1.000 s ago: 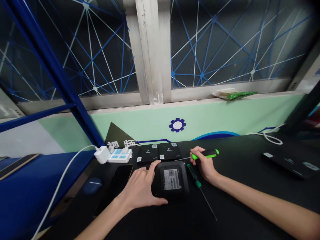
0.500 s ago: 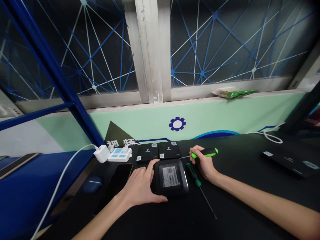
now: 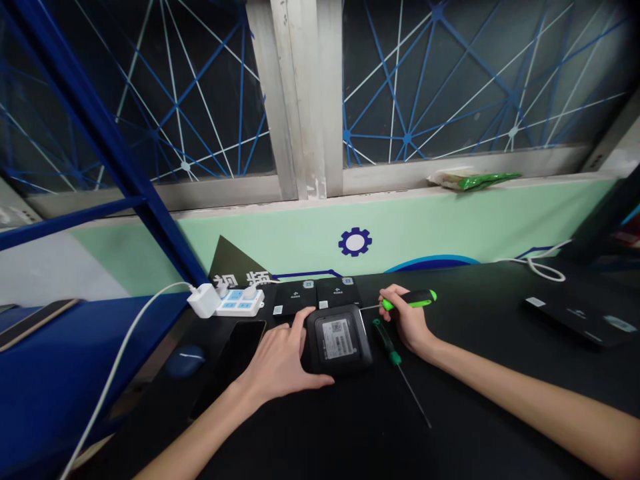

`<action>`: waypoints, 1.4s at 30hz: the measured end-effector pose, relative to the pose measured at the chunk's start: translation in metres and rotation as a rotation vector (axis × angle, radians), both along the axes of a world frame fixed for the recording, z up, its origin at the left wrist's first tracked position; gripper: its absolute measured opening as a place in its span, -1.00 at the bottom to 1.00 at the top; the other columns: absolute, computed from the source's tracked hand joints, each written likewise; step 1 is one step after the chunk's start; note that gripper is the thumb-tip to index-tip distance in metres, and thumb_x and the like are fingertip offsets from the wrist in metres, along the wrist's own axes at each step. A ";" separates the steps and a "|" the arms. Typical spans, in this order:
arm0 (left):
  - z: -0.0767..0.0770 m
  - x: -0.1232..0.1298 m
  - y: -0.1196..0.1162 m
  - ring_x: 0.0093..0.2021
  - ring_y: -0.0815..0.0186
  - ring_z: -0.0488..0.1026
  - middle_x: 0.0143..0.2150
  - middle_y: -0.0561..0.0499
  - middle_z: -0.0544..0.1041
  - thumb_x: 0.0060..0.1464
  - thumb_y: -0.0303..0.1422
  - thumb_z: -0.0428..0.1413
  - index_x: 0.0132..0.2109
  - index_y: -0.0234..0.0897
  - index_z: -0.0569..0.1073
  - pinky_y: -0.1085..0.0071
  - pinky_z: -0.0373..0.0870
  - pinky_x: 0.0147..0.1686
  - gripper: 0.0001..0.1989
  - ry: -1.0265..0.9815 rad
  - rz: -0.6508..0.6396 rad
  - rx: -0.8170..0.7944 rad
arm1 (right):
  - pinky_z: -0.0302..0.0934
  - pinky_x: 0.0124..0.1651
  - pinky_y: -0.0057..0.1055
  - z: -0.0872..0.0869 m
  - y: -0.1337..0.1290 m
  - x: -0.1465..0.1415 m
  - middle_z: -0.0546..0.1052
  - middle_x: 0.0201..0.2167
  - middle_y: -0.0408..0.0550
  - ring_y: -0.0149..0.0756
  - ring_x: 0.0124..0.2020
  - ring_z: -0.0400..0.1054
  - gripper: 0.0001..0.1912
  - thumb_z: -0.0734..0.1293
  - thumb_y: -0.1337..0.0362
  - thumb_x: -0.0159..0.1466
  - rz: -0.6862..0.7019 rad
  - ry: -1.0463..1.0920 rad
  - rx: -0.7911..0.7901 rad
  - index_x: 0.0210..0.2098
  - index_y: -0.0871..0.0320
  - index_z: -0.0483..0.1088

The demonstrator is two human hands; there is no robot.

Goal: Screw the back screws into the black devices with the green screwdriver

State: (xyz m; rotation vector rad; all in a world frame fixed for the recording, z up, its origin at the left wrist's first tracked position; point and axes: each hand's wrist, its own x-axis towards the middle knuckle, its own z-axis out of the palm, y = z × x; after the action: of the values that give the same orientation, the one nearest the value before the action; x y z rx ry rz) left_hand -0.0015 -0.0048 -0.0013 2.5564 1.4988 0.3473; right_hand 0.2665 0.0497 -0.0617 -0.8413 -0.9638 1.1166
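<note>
A black box-shaped device with rounded corners [image 3: 359, 321] lies on the black table, a printed label on its upward face. My left hand [image 3: 277, 360] grips it from the left, thumb along the near edge and fingers at the far left corner. In my right hand [image 3: 407, 321] is a screwdriver with a black and bright green handle [image 3: 419, 299]. Its thin shaft points left, with the end at the device's far right corner; whether the tip touches is too small to tell. Beside the device lies a second screwdriver, dark green [image 3: 387, 343], its shaft pointing toward me.
Two flat black boxes [image 3: 295, 297] sit behind the device near the wall. To the left are a white power strip [image 3: 240, 303], a phone [image 3: 240, 347] and a dark blue mouse [image 3: 185, 361]. Another black box [image 3: 575, 320] and a white cable [image 3: 545, 272] are at right.
The device has turned slightly counterclockwise and shifted a little away from me, with my left hand still on it. The screwdriver's end now meets its far corner. The camera view shifted slightly.
</note>
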 end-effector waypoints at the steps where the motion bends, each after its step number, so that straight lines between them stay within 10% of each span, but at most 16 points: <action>1: 0.000 0.000 0.000 -0.41 0.11 0.46 -0.50 0.21 0.38 -0.23 0.10 0.29 0.33 -0.23 -0.04 0.32 0.23 -0.38 0.11 -0.004 0.008 0.004 | 0.07 -0.58 -0.51 0.000 0.000 0.000 0.43 -0.65 -0.20 -0.48 -0.67 0.21 -0.75 0.45 0.16 0.18 -0.002 0.001 0.000 -0.53 0.15 0.41; 42: 0.008 -0.006 -0.001 -0.34 0.15 0.36 -0.47 0.19 0.29 -0.33 0.20 0.29 0.35 -0.10 0.14 0.34 0.23 -0.24 0.12 0.029 -0.154 -0.246 | 0.06 -0.60 -0.48 0.002 -0.001 -0.002 0.43 -0.67 -0.19 -0.45 -0.68 0.19 -0.72 0.46 0.10 0.15 -0.006 -0.017 -0.018 -0.54 0.14 0.41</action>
State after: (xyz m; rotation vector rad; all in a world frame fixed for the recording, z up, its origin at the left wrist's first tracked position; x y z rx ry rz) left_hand -0.0077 -0.0060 0.0068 2.4675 1.2556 0.0989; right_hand 0.2646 0.0489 -0.0593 -0.8689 -0.9662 1.1156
